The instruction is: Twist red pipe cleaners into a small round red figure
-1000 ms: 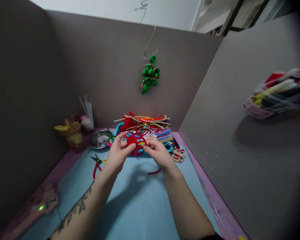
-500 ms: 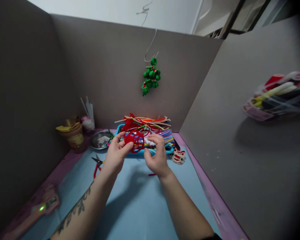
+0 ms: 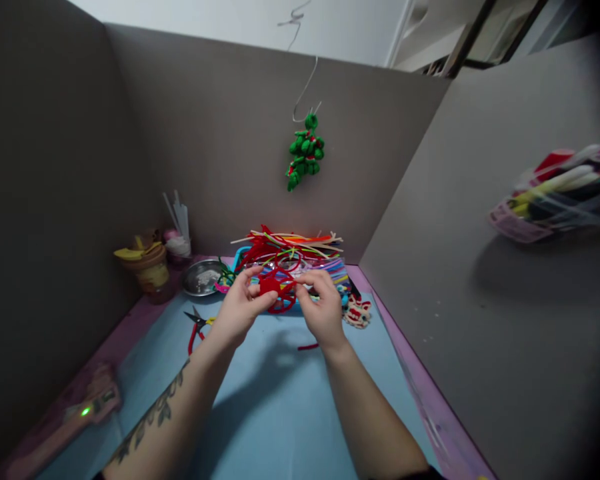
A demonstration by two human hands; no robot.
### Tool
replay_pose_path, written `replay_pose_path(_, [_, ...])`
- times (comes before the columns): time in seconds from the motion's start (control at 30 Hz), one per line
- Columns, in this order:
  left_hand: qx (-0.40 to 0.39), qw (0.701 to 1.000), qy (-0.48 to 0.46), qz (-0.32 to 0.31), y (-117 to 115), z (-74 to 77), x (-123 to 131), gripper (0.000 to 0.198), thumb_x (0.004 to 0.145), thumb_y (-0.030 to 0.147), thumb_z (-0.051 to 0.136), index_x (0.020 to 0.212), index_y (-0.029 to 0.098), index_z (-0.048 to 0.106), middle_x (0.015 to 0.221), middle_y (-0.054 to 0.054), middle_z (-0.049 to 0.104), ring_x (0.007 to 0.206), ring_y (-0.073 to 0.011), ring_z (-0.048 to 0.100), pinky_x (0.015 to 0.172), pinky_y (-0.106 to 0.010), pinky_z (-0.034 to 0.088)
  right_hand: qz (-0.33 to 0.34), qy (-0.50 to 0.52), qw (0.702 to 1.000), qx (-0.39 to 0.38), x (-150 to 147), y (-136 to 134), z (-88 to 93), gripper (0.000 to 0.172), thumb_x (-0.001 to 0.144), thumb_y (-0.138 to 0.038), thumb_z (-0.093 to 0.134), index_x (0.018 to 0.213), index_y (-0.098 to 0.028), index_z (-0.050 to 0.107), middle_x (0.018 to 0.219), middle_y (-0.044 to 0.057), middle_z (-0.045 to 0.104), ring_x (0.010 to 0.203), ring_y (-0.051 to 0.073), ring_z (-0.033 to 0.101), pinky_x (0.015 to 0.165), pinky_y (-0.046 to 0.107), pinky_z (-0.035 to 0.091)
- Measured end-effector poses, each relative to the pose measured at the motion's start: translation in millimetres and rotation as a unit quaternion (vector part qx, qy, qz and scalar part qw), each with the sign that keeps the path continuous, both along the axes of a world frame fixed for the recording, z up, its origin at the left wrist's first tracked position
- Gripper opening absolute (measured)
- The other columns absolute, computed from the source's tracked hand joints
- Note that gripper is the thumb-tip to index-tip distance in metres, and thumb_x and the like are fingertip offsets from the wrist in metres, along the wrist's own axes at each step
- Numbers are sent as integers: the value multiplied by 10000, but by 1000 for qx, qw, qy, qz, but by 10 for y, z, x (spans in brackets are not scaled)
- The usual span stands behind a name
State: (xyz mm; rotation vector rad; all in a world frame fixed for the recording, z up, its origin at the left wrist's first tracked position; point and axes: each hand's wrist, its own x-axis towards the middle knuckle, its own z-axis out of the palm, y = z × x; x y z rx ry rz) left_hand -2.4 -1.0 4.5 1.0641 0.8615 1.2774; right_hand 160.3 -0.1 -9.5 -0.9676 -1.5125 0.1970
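My left hand [image 3: 243, 301] pinches a red pipe-cleaner piece [image 3: 279, 288], a rounded shape with open loops, by its left side. At its right edge, my right hand [image 3: 321, 303] has thumb and forefinger closed on a loop of the same piece. Both hands hold it above the blue mat, before a light-blue tray [image 3: 241, 257] heaped with pipe cleaners [image 3: 295, 243] in red, orange, cream and purple. A short red pipe-cleaner length [image 3: 307, 347] lies on the mat below my right hand.
Red-handled cutters [image 3: 196, 328] lie left on the mat [image 3: 275, 407]. Behind them sit a metal dish [image 3: 201, 279] and a pot [image 3: 147, 270]. A glue gun [image 3: 75, 423] with a green light rests lower left. A lion-face ornament [image 3: 357, 312] lies right. A green ornament [image 3: 306, 153] hangs above.
My right hand has moved in from slightly apart and closed its fingertips on the right edge of the red piece. The left hand keeps its hold.
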Motion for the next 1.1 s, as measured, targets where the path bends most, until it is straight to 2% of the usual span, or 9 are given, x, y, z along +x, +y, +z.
replay_pose_path(0.07, [6,1000,6,10,5,0,0,696,622,275,812,1201,162,441,729,-8,702,632,-139,655,649,-252,492,16,7,1000,-18,15,7,8,92,841,-198,585,777,-208,650,846,34,637,860,185,591,798,329,479])
replay_pose_path(0.27, [20,1000,-2,13,14,3,-4,687,630,259,809,1200,169,436,809,-28,720,680,-134,663,669,-247,501,53,67,989,-117,7,37,-2,91,793,-251,622,727,-209,668,1045,67,612,1028,223,582,937,387,439])
replay_pose_path(0.47, [5,1000,-14,-3,-6,-10,25,694,638,264,803,1214,182,424,840,-30,721,688,-142,670,647,-250,511,108,61,978,-169,5,49,1,108,766,-275,648,691,-204,678,1191,91,563,1148,258,542,1009,433,396])
replay_pose_path(0.67, [-13,999,-48,19,11,0,21,688,627,247,808,1199,190,430,831,-20,714,597,-106,635,578,-207,465,96,5,987,-131,-20,-6,18,116,835,-270,586,789,-209,673,1221,101,563,1165,245,544,1022,432,396])
replay_pose_path(0.77, [-11,998,-51,32,17,4,20,664,629,256,803,1183,179,444,790,-10,700,605,-115,635,578,-209,458,71,-54,992,-87,-69,-44,24,95,807,-292,651,870,-223,668,1233,92,561,1181,250,518,1031,432,387])
replay_pose_path(0.87, [9,997,-56,45,21,-17,28,644,640,263,795,1176,183,445,852,-34,710,706,-147,668,655,-249,493,27,-95,994,-51,-123,-62,8,187,761,-308,713,912,-223,644,1216,96,565,1171,264,498,1016,443,394])
replay_pose_path(0.97, [36,997,-51,53,10,-45,47,626,664,254,777,1179,198,425,902,-41,707,778,-164,676,736,-295,510,-5,-109,994,-24,-168,-62,-33,208,788,-341,690,927,-204,617,1193,119,567,1144,271,499,995,456,412])
replay_pose_path(1.1, [90,991,4,102,-39,-46,92,582,700,248,746,1185,211,426,834,-1,654,749,-162,657,716,-291,509,-19,-123,992,-21,-231,-69,-92,362,835,-486,618,1049,-194,612,1196,141,568,1150,290,502,993,475,424])
